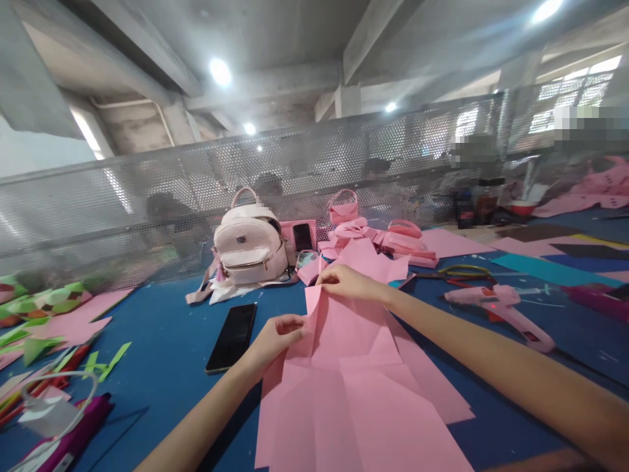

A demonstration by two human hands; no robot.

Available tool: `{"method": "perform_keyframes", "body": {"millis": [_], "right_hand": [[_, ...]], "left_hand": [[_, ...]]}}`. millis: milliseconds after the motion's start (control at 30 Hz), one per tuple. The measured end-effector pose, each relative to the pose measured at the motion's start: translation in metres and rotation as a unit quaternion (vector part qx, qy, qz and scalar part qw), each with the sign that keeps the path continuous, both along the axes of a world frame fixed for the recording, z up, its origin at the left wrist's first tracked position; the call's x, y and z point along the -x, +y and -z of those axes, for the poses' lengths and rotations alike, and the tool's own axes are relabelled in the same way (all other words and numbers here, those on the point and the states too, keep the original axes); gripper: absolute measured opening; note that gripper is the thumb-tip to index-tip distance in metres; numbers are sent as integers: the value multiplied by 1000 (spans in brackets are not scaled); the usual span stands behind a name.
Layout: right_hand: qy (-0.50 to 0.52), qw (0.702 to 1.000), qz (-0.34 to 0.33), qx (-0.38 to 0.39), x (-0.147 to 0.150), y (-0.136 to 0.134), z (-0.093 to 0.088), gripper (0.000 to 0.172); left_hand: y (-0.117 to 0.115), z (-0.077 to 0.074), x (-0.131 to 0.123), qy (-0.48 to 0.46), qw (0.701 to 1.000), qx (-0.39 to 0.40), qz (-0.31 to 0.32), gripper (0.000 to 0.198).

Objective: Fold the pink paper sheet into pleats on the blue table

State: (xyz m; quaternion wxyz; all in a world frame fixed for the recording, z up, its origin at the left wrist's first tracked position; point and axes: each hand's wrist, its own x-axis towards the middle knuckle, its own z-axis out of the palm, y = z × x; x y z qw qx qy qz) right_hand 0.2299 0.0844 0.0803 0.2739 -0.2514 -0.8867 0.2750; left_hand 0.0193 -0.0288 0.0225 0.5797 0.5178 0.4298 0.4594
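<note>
A large sheet of pink paper (354, 400), marked with creases, lies in front of me over another pink sheet (432, 387). My left hand (279, 333) pinches its left edge, where a narrow strip is folded up. Farther along the same edge, my right hand (344, 283) grips the upper corner between thumb and fingers. The folded strip stands slightly raised between the two hands. A black phone (232, 337) rests on the blue table just left of my left hand.
A cream backpack (250, 246) stands at the back, beside pink paper pieces (351, 226). On the right are a pink glue gun (501, 311) and yellow-handled scissors (462, 271). A white charger (52, 416) and green scraps (111, 360) lie left. A perforated metal screen (196, 190) runs behind.
</note>
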Motion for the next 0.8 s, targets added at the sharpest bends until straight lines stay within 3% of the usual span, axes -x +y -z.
{"method": "perform_keyframes", "body": {"millis": [167, 400, 567, 800], "right_hand": [[29, 999, 31, -10, -10, 9, 3, 20], [64, 996, 57, -4, -21, 25, 16, 22], [64, 996, 61, -6, -22, 25, 21, 22], [65, 995, 68, -40, -17, 8, 7, 22]], "left_hand": [[3, 3, 4, 17, 1000, -5, -5, 41], [11, 14, 12, 88, 996, -11, 27, 15], [12, 16, 14, 115, 993, -24, 32, 21], [7, 17, 13, 146, 988, -46, 26, 31]]}}
